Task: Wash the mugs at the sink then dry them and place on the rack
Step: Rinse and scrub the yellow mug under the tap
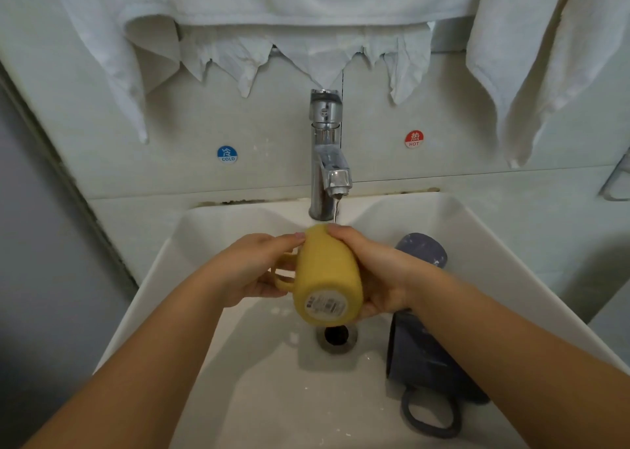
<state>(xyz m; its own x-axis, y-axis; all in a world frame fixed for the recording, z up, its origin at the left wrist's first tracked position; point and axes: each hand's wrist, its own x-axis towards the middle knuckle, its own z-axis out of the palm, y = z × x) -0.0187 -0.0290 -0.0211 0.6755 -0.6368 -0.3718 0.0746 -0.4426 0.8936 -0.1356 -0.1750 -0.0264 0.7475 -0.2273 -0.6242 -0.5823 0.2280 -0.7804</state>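
The white rectangular ceramic sink (211,230) fills the lower middle of the view, its sloped walls leaving open room on the left half of the basin, while the right half is crowded. Two dark blue-grey ceramic mugs lie in the basin on their sides — one (426,249) near the back right wall, the other (422,363) in front of it with its loop handle toward the camera. The round metal drain (335,335) sits in the basin floor, just below the held mug. A chrome single-lever tap (327,155) at the back edge runs a thin stream of water. The yellow ceramic mug (325,278) is held tilted over the basin, labelled base toward the camera, mouth up under the stream. The left hand (255,268) grips it at the handle side, and the right hand (371,271) wraps its body. White towels (272,2) hang above.
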